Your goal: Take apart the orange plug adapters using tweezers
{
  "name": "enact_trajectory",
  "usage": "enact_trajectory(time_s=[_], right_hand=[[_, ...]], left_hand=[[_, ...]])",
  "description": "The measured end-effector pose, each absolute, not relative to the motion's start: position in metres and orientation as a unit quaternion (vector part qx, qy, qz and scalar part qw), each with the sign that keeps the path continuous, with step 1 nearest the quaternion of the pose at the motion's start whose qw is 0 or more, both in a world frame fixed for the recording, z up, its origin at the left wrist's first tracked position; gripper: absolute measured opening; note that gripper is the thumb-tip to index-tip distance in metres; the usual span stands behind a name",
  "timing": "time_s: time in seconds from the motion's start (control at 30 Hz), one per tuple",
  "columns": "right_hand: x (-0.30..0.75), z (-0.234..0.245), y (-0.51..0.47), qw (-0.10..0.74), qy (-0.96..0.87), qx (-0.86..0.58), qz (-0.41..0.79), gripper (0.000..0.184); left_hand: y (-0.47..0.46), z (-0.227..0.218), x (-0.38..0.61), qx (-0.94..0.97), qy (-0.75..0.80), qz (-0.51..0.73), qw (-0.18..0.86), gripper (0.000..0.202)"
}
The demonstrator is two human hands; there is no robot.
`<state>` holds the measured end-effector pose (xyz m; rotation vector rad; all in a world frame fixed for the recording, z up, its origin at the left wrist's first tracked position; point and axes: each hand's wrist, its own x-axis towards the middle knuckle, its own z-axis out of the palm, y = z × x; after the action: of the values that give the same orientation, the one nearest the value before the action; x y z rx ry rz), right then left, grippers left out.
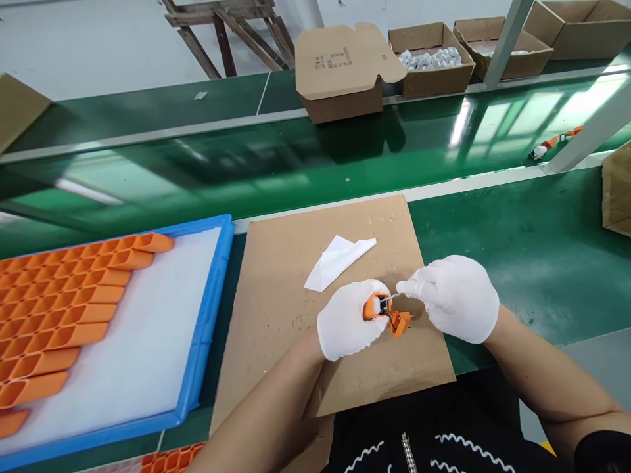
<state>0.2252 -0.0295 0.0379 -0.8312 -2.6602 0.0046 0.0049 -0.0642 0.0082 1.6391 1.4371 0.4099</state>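
Observation:
My left hand (350, 320), in a white glove, is closed around an orange plastic housing (367, 309) with white and black parts showing in its opening. A second orange piece (399, 322) hangs beside it, seemingly joined by a dark wire. In a pinch, my gloved right hand (451, 295) holds a thin metal tool (393, 297) whose tip reaches into the housing's opening. Whether the tool is tweezers or a pick cannot be made out. Both hands are over a cardboard sheet (276, 315), with a folded white cloth or paper (338, 261) lying just beyond them.
At left, a blue tray (204, 328) lined in white carries rows of orange plastic shells (73, 295). Beyond the bench runs a shiny green belt (276, 177) with orange parts (557, 141) on it at right. Cardboard boxes (345, 105) line the back shelf; one holds white pieces (431, 59).

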Motion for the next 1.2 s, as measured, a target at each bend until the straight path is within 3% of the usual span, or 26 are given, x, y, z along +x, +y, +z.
enact_trajectory(time_s=[0.23, 0.33, 0.43, 0.53, 0.6, 0.7, 0.83, 0.97, 1.2], right_hand=[[0.224, 0.036, -0.03, 0.162, -0.936, -0.309, 0.041, 0.037], [0.223, 0.033, -0.03, 0.283, -0.871, -0.383, 0.121, 0.022], [0.216, 0.03, -0.032, 0.38, -0.735, -0.465, 0.316, 0.015], [0.204, 0.025, -0.034, 0.311, -0.654, -0.493, 0.482, 0.037], [0.198, 0.02, -0.034, 0.261, -0.623, -0.495, 0.547, 0.039], [0.197, 0.015, -0.028, 0.23, -0.531, -0.462, 0.672, 0.036], [0.2, 0.012, -0.019, 0.215, -0.379, -0.407, 0.803, 0.051], [0.2, 0.011, -0.02, 0.212, -0.359, -0.411, 0.811, 0.057], [0.204, 0.008, 0.007, 0.274, -0.474, -0.498, 0.673, 0.053]], left_hand=[[-0.065, 0.005, 0.003, 0.695, 0.571, 0.175, 0.4, 0.022], [-0.065, 0.009, 0.005, 0.669, 0.579, 0.179, 0.43, 0.022], [-0.064, 0.011, 0.01, 0.645, 0.608, 0.19, 0.422, 0.036], [-0.064, 0.01, 0.016, 0.65, 0.639, 0.19, 0.364, 0.063], [-0.066, 0.008, 0.021, 0.652, 0.649, 0.188, 0.343, 0.073], [-0.07, 0.005, 0.024, 0.629, 0.65, 0.23, 0.358, 0.067], [-0.076, 0.002, 0.024, 0.612, 0.632, 0.315, 0.356, 0.053], [-0.076, 0.004, 0.024, 0.642, 0.62, 0.331, 0.306, 0.041], [-0.072, 0.027, 0.022, 0.623, 0.621, 0.328, 0.344, 0.062]])
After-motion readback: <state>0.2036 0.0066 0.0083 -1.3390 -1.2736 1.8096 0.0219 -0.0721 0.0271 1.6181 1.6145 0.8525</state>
